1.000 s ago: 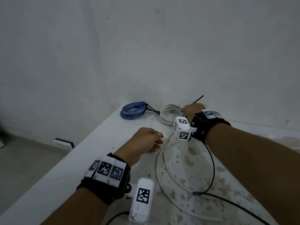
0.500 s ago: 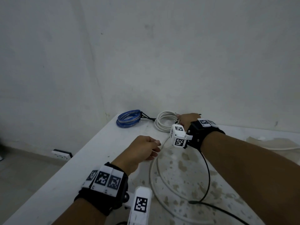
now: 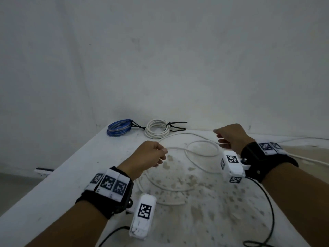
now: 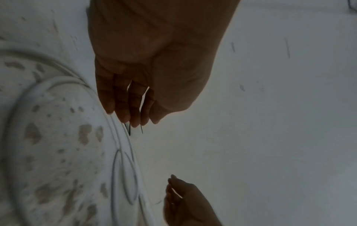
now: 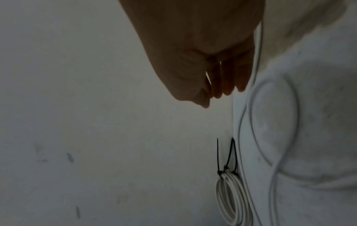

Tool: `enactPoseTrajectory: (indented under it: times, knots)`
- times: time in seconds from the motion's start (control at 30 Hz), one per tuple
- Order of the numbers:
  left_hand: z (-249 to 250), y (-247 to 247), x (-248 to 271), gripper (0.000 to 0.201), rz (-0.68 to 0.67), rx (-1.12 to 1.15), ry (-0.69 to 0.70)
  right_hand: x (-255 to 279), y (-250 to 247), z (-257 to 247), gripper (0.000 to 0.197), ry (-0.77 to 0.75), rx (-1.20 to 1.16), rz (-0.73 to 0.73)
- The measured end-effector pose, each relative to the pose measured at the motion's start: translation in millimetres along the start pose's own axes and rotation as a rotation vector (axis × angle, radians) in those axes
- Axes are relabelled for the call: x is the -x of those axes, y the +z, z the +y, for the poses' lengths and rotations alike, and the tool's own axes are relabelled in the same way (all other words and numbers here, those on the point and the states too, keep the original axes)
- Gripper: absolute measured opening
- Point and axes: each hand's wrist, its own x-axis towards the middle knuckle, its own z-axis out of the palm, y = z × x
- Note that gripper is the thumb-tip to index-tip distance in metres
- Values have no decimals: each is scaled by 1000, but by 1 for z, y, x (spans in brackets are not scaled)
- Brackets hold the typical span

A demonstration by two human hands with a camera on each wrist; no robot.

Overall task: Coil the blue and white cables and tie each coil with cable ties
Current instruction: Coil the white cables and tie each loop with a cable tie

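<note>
Two finished coils lie at the far edge of the tabletop (image 3: 53,184), against the wall. The blue coil (image 3: 119,127) is a flat ring of several turns; just right of it, not touching, sits the white coil (image 3: 156,131), also several turns thick. Black cable ties (image 3: 175,126) bind the white coil, their long tails pointing away from the blue coil; the count is unclear. A loose white cable (image 3: 201,148) sprawls in wide loops nearer than the white coil. The left hand (image 3: 148,155) has its fingers curled around thin black ties and touches the loose cable. The right hand (image 3: 231,137) hovers with fingers loosely bent, gripping nothing.
</note>
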Motion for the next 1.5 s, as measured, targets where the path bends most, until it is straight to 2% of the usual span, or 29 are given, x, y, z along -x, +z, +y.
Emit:
enactPoseTrajectory:
  times: [0.17, 0.27, 0.33, 0.4, 0.47, 0.53, 0.63, 0.83, 1.0, 1.1, 1.17, 1.27, 1.37, 1.43, 1.5]
  knots:
    - [-5, 28, 27, 15, -115, -236, 94, 41, -53, 24, 22, -104, 395, -187]
    - [-9, 44, 31, 17, -60, -323, 127, 59, -60, 39, 24, -166, 569, -293]
    - [-14, 45, 25, 27, 78, -451, 70, 66, -62, 45, 25, -191, 619, -325]
    - [-21, 39, 17, 47, 202, -605, -42, 72, -64, 48, 25, -220, 644, -326]
    - [-29, 29, 11, 65, 234, -690, -180, 78, -68, 50, 26, -243, 656, -311]
    - [-35, 24, 6, 57, 189, -750, -236, 82, -72, 55, 26, -236, 665, -310]
    - [-30, 25, 7, 13, 168, -759, -185, 86, -77, 67, 27, -166, 665, -350]
    - [-16, 27, 7, 31, 109, -680, -200, 88, -78, 81, 49, -168, 691, -361]
    - [-14, 33, 21, 19, 64, -795, -214, 90, -74, 79, 29, -193, 730, -366]
    - [-3, 44, 29, 25, 38, -805, -210, 92, -72, 78, 34, -191, 742, -377]
    - [8, 49, 32, 28, 13, -622, -235, 93, -74, 77, 43, -182, 742, -373]
    - [31, 51, 40, 18, 3, 63, -281, 90, -75, 77, 45, -151, 713, -379]
    - [63, 50, 52, 22, -106, 715, -346, 89, -76, 79, 42, -129, 690, -361]
    - [82, 51, 59, 26, -191, 917, -314, 91, -76, 79, 42, -125, 665, -360]
    - [96, 55, 65, 28, -226, 1014, -249, 93, -77, 78, 44, -109, 683, -386]
